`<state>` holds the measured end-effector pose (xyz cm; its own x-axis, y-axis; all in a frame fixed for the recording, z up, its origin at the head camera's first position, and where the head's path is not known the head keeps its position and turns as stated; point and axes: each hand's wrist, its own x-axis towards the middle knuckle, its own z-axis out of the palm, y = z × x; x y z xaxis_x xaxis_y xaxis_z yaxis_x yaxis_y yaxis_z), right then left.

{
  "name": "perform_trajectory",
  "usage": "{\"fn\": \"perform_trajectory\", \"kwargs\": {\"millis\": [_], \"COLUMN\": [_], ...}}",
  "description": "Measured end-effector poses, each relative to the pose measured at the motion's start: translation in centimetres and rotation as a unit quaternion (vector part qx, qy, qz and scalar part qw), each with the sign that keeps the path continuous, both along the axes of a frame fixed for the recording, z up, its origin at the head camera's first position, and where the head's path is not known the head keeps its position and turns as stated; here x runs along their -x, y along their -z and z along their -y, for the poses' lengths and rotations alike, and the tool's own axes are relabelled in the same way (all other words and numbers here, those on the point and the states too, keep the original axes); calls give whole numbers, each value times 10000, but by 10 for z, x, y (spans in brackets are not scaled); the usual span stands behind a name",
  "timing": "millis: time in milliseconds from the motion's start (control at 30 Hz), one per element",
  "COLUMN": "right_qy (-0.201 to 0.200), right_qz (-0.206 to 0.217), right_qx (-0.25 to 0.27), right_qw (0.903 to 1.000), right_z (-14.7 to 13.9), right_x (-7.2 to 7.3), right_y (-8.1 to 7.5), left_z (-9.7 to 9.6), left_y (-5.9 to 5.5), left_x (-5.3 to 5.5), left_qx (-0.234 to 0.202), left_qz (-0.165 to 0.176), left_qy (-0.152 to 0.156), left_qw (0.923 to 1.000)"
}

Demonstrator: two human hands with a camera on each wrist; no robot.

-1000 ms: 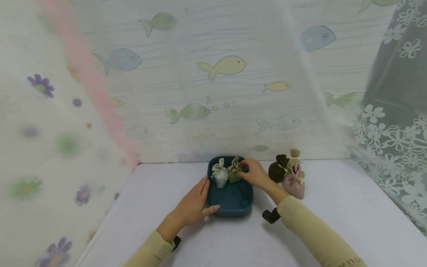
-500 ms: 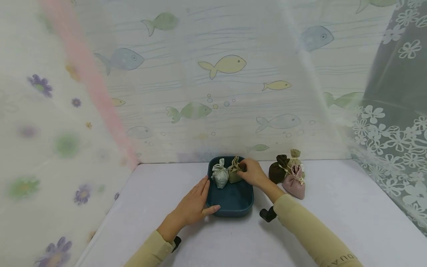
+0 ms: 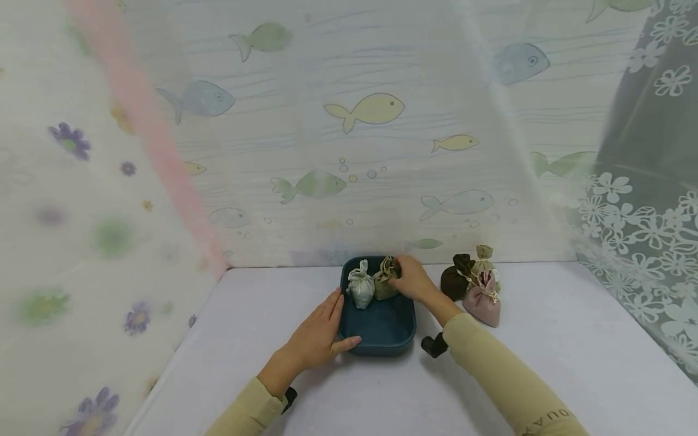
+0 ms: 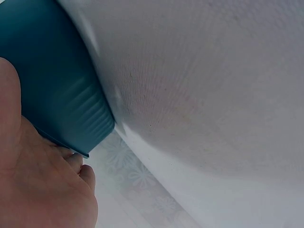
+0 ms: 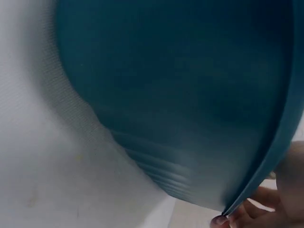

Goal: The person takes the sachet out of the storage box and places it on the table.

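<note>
A dark blue rectangular tub (image 3: 382,330) stands on the white table. Inside its far half are a pale silvery drawstring pouch (image 3: 362,293) and, to the right, an olive-green drawstring pouch (image 3: 384,289). My left hand (image 3: 312,338) lies with straight fingers along the tub's left side, its thumb on the near rim. My right hand (image 3: 415,283) reaches over the right rim and pinches the olive-green pouch near its neck; the fingertips are partly hidden. In the right wrist view the tub's wall blocks the pouches, and only some fingers (image 5: 266,197) show past the rim.
Right of the tub, a dark brown pouch (image 3: 455,280), a pink pouch (image 3: 482,306) and a beige pouch (image 3: 483,253) stand close together on the table (image 3: 556,327). Behind the table hangs a fish-print curtain (image 3: 376,145); a flower-print sheet (image 3: 98,242) hangs at the left.
The right forearm has swung slightly left, and the olive-green pouch's gathered top has shifted a little under the right fingers. The left hand and the tub have stayed in place.
</note>
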<state>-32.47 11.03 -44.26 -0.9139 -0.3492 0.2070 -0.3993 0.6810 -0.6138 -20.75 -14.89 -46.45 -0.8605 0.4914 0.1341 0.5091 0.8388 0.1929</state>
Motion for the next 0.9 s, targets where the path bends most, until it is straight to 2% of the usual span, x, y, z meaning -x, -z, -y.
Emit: {"fn": "perform_trajectory", "kwargs": {"millis": [233, 400, 700, 900], "right_qy": [-179, -203, -278, -175], "right_qz": [100, 66, -184, -265], "right_qx": [-267, -157, 186, 137], "right_qw": [9994, 9997, 9993, 9994], "right_z": [2, 1, 0, 0], "right_x": [-2, -3, -3, -5], "right_y": [0, -1, 2, 4], "left_z": [-1, -2, 0, 0], "left_y": [2, 0, 2, 1], "left_x": [1, 0, 1, 0], "left_qx": [-25, 69, 26, 62], "left_qz": [55, 71, -40, 25], "left_qy": [27, -22, 24, -30], "left_qw": [10000, 9999, 10000, 10000]}}
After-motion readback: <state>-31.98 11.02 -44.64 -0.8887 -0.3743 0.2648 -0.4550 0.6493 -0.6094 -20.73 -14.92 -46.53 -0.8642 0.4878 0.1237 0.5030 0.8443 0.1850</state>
